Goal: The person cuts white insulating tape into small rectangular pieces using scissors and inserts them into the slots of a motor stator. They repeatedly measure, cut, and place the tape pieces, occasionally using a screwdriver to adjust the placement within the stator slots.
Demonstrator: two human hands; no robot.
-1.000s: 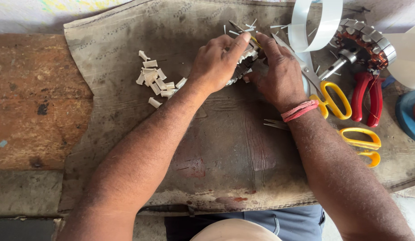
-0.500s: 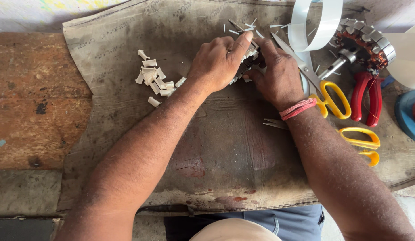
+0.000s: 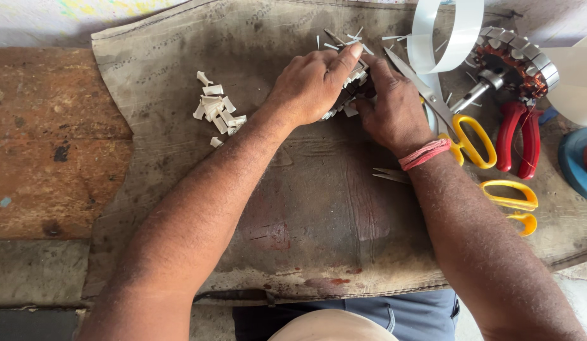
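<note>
Hands meet at the far middle of the desk over a small slotted motor core [image 3: 355, 85], which lies on the worn brown mat [image 3: 306, 208] directly between them and equally near to both. The left hand [image 3: 309, 85] is curled over its top, forefinger stretched across. The right hand [image 3: 391, 104] is closed against its right side; yellow-handled scissors [image 3: 454, 120] lie just beside it.

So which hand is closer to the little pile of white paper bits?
The left hand. The pile of white paper bits lies just off its outer side, on the brown mat. The right hand is farther away, on the other side of the left hand.
</note>
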